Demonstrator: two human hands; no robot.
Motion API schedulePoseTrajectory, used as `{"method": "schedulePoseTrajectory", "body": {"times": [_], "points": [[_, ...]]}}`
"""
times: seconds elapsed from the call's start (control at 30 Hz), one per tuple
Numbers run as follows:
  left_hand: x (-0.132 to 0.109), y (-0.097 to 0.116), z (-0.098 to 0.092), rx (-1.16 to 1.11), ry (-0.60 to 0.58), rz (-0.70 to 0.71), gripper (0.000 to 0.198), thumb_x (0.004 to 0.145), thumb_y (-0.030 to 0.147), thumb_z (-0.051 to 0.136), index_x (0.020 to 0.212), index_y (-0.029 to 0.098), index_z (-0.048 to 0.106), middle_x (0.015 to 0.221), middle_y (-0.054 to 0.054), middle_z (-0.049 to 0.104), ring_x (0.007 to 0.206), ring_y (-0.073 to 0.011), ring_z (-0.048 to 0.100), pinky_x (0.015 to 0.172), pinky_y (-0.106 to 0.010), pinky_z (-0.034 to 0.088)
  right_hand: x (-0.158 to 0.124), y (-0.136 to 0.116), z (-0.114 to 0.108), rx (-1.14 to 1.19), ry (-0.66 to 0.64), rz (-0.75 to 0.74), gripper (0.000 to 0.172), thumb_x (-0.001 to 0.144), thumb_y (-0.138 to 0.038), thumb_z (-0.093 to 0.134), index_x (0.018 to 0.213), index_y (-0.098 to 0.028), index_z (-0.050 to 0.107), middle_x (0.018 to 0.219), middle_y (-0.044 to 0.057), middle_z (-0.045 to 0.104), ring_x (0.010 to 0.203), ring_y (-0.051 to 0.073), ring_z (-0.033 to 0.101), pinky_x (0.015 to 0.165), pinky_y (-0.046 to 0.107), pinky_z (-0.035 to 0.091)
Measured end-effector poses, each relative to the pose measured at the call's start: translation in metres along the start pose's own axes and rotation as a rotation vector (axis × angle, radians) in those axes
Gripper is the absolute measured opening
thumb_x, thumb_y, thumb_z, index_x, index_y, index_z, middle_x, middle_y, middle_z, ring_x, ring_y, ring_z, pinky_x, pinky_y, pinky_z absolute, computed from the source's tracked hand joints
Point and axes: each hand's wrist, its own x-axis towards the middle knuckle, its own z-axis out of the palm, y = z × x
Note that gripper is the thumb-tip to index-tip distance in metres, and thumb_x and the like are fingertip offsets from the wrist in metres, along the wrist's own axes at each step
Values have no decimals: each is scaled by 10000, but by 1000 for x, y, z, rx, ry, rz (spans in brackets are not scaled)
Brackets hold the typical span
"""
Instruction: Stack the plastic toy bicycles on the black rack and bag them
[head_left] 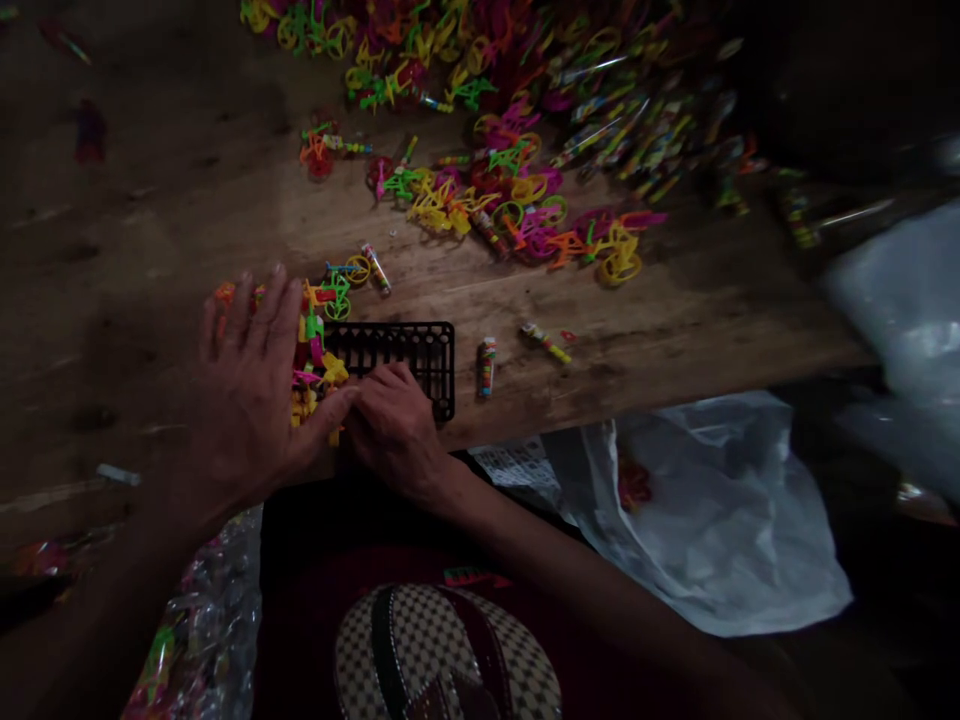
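A black plastic rack point(444, 370) with rows of holes lies near the front edge of the wooden table. Small bright plastic toys point(334, 370), in yellow, pink, orange and green, crowd its left part. My left hand point(251, 400) rests over these toys with its fingers stretched out, hiding some of them. Its thumb reaches across to the fingers of my right hand point(397, 425). That hand is closed at the rack's front side, its fingers curled; whatever is in them is hidden. Just behind the rack are a green toy bicycle point(337, 295) and a small candy tube point(376, 270).
A heap of colourful toy bicycles point(450, 205) spreads across the back of the table point(187, 210), with many candy tubes point(637, 130) at back right. Two tubes point(487, 367) lie right of the rack. A white plastic bag point(720, 510) hangs below the front edge; clear packs point(217, 620) sit lower left.
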Motion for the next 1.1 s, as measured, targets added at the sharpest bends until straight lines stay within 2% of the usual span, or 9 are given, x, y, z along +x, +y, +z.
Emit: {"method": "schedulePoseTrajectory", "body": {"times": [0.13,0.27,0.47,0.53,0.6,0.7,0.83,0.97,1.1], "points": [[3,15,6,24,82,-43,871,927,587,498,1556,3,344,1633,-240,372,1548,-433,280,1277,-609,189,-1,3,-1,26,12,-16,274,1008,-133,456,763,-200,558,667,13,579,677,177,446,687,325,360],[7,24,12,-13,105,-105,890,854,509,583,1562,35,324,1650,-222,348,1557,-436,250,1280,-638,171,-2,3,-2,19,-5,-44,245,980,-104,446,784,-205,553,717,23,580,721,182,489,713,324,389],[10,28,15,0,70,-160,927,769,353,615,1563,-16,309,1665,-237,305,1566,-457,202,1287,-660,128,-2,3,-1,1,4,-32,234,1022,-155,403,853,-203,558,727,19,563,700,185,472,676,323,396],[12,29,13,-6,26,-182,965,750,379,607,1578,-5,293,1689,-209,265,1580,-444,163,1302,-646,96,-4,6,-1,39,-31,-23,240,1035,-188,395,867,-199,565,767,31,578,725,187,489,689,324,403],[14,30,11,-32,-25,-236,971,749,434,584,1610,111,271,1718,-104,226,1603,-389,119,1328,-609,63,-7,9,0,72,-91,9,253,1044,-229,399,867,-197,577,811,47,597,762,193,504,710,334,410],[16,31,7,-72,-59,-296,959,777,551,558,1624,224,249,1727,-7,199,1619,-319,84,1353,-525,34,-11,11,3,92,-139,72,240,1035,-243,416,894,-195,604,876,66,622,829,207,532,753,355,437],[18,28,0,-106,-112,-248,945,913,705,335,1611,74,248,1733,-89,175,1618,-348,59,1328,-563,3,-11,8,5,56,-176,91,251,1016,-191,399,923,-197,632,909,76,627,852,217,547,773,373,464],[16,23,-5,-190,-124,-256,720,1010,605,219,1603,207,305,1723,-3,217,1623,-258,87,1338,-512,41,-7,6,4,60,-235,115,283,994,-135,378,913,-184,645,926,96,619,885,230,550,791,382,473],[4,12,-4,-227,1,-218,609,1052,447,131,1617,276,285,1713,39,254,1613,-216,147,1348,-472,119,-7,6,3,91,-181,90,264,1011,-146,403,879,-184,629,847,68,598,813,204,528,734,339,459]]}}
